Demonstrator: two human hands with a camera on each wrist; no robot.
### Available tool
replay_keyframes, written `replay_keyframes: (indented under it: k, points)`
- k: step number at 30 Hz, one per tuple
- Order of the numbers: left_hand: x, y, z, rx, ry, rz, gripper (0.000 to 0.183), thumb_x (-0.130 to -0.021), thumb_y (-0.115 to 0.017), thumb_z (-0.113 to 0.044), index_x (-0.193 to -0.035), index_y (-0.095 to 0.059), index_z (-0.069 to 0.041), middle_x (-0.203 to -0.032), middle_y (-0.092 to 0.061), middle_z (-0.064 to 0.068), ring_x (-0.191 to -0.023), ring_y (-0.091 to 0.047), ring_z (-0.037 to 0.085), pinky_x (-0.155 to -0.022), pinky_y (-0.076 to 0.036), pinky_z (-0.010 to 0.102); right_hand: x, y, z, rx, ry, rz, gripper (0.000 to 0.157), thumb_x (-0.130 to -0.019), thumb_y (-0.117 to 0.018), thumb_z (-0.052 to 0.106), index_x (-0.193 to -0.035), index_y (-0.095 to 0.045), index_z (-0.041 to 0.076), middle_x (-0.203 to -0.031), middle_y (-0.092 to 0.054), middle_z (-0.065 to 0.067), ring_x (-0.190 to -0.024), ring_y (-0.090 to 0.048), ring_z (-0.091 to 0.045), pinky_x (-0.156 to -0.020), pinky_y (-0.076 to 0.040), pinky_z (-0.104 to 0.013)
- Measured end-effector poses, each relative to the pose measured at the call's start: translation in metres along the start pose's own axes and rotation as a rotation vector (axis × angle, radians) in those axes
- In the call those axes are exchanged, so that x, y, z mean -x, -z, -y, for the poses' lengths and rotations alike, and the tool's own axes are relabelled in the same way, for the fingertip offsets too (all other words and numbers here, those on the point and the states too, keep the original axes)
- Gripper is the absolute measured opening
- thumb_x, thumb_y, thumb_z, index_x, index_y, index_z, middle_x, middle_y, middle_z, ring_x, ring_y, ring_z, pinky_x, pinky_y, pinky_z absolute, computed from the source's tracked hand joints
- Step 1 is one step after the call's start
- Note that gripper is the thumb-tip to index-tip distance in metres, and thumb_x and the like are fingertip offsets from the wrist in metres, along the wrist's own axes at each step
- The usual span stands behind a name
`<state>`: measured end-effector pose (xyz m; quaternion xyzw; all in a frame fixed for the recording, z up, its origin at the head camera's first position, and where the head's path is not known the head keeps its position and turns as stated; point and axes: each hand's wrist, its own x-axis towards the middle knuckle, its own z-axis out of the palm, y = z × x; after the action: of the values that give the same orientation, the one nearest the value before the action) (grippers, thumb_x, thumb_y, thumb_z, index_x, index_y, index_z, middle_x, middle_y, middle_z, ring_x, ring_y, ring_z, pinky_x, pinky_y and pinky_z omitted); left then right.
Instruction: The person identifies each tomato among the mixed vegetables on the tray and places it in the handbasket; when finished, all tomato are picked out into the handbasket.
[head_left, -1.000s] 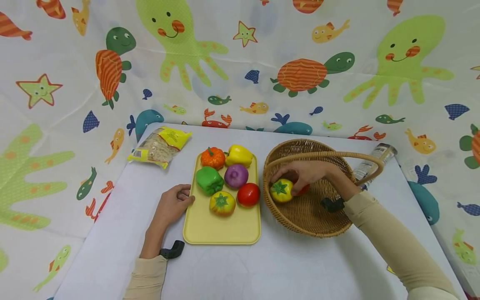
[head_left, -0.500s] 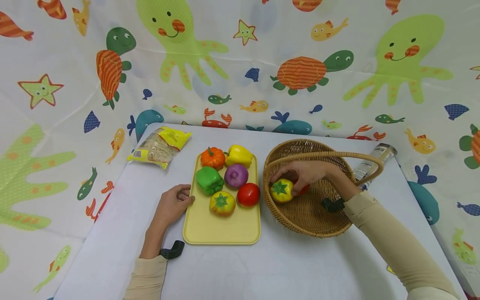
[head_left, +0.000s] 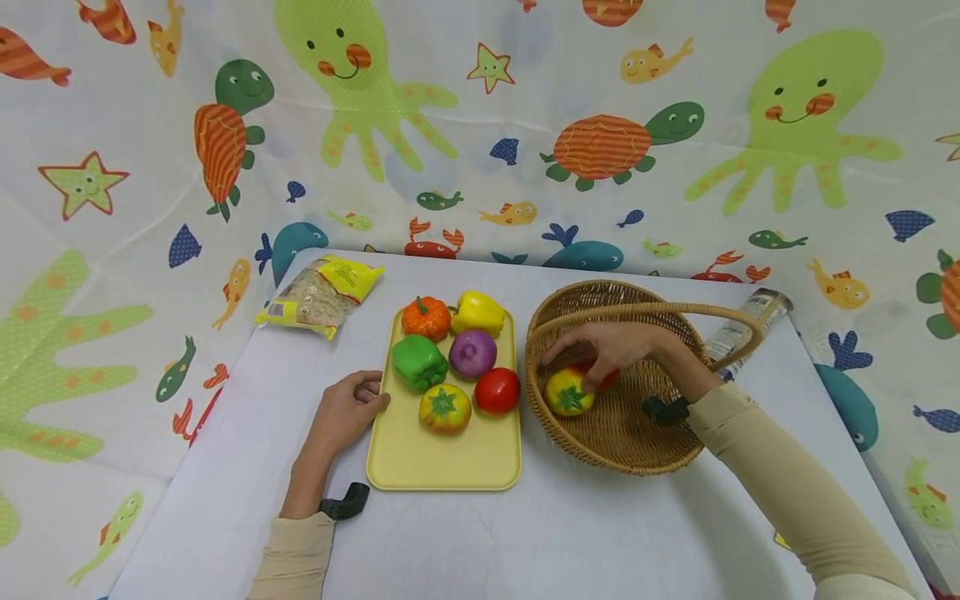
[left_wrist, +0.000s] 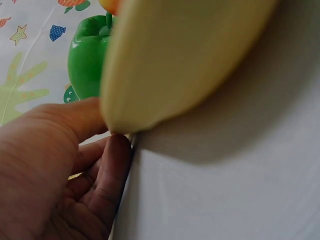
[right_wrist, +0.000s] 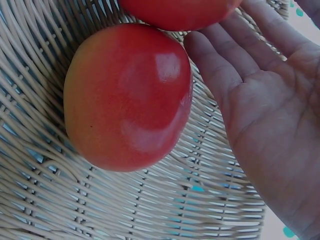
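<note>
Creased beige sleeves (head_left: 787, 492) are showing, paler cloth (head_left: 862, 587) is topping the right one, and bent black wrist cameras (head_left: 347, 502) are jutting out

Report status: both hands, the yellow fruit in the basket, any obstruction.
Left hand pinches tray edge. Right hand in basket, at yellow fruit, grip unclear. Red fruit close beside it; basket handle near right hand.

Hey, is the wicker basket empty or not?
The wicker basket isn't empty: a green-topped yellow fruit and a red fruit show inside, by the right hand.
</note>
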<state>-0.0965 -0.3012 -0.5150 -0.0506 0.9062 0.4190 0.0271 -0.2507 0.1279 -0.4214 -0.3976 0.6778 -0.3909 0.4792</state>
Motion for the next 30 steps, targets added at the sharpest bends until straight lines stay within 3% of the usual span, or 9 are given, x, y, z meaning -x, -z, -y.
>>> replay_keyframes:
  k: [4, 11, 18, 26, 30]
  points:
    - [0.000, 0.000, 0.001, -0.003, 0.002, 0.002, 0.044, -0.092, -0.069, -0.021, -0.130, -0.060, -0.002, -0.101, -0.063, 0.006, -0.087, -0.060, 0.017, -0.077, -0.048, 0.038, 0.002, 0.000, 0.000, -0.031, 0.024, 0.013, 0.063, -0.082, -0.073, -0.008, -0.139, -0.047, -0.007, -0.142, -0.048, -0.023, -0.133, -0.043, -0.040, -0.108, -0.033, -0.050]
    - [0.000, -0.001, 0.000, 0.002, 0.007, 0.004, 0.044, -0.092, -0.069, -0.022, -0.130, -0.060, -0.002, -0.101, -0.063, 0.006, -0.087, -0.060, 0.018, -0.078, -0.048, 0.038, 0.005, 0.000, 0.004, -0.013, 0.037, 0.007, 0.062, -0.081, -0.070, -0.011, -0.139, -0.047, -0.009, -0.142, -0.047, -0.025, -0.133, -0.041, -0.042, -0.109, -0.031, -0.048]
    - [0.000, -0.001, 0.001, -0.007, 0.001, -0.002, 0.043, -0.092, -0.069, -0.021, -0.129, -0.060, -0.002, -0.100, -0.064, 0.005, -0.086, -0.060, 0.017, -0.077, -0.049, 0.037, 0.010, -0.002, 0.009, 0.000, 0.047, -0.005, 0.059, -0.083, -0.066, -0.016, -0.139, -0.048, -0.007, -0.142, -0.047, -0.024, -0.133, -0.042, -0.043, -0.108, -0.032, -0.050]
    - [0.000, -0.001, 0.001, -0.007, -0.002, 0.001, 0.043, -0.092, -0.068, -0.022, -0.130, -0.060, -0.002, -0.101, -0.064, 0.006, -0.087, -0.060, 0.017, -0.077, -0.049, 0.037, 0.020, -0.006, 0.023, 0.128, 0.053, -0.073, 0.058, -0.084, -0.073, -0.004, -0.137, -0.054, 0.003, -0.140, -0.051, -0.018, -0.131, -0.046, -0.036, -0.106, -0.035, -0.050]
    - [-0.001, -0.001, 0.001, -0.008, -0.007, 0.002, 0.043, -0.092, -0.069, -0.022, -0.130, -0.060, -0.002, -0.101, -0.064, 0.006, -0.087, -0.061, 0.017, -0.077, -0.049, 0.038, 0.029, -0.009, 0.026, 0.154, 0.101, -0.089, 0.058, -0.085, -0.073, -0.003, -0.138, -0.053, 0.004, -0.141, -0.051, -0.016, -0.132, -0.046, -0.033, -0.105, -0.036, -0.051]
